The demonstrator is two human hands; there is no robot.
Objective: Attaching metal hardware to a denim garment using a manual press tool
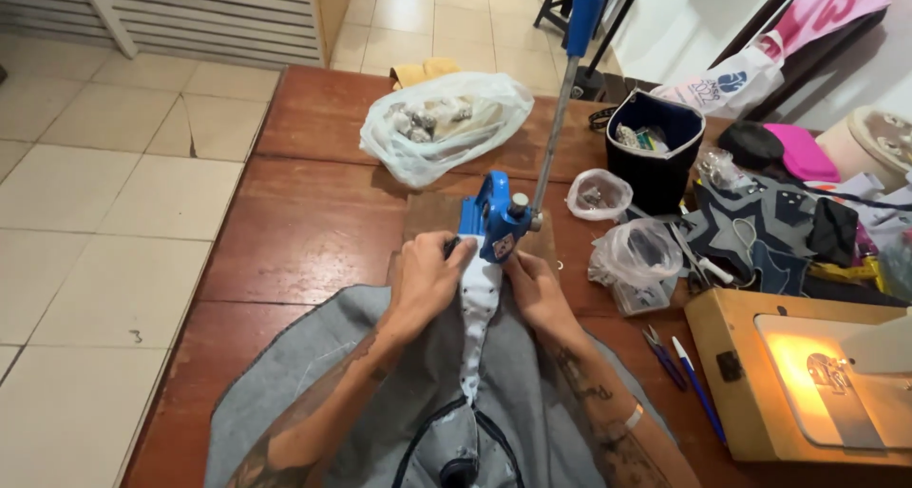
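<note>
Both hands pinch the white snap placket of a grey garment, left hand and right hand flanking it. Its long axis runs straight from the person to the blue hand press (lever upright), the strip's far end lying at the press's base, just ahead of both hands.

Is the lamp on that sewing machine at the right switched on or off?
On. The wooden-cased sewing machine has a warm yellow glow across its pale bed around the needle area, brighter than anything near it.

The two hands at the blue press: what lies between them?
In the head view, a white strip with dark studs, part of the grey garment, runs between the left hand and right hand, up under the blue press.
</note>
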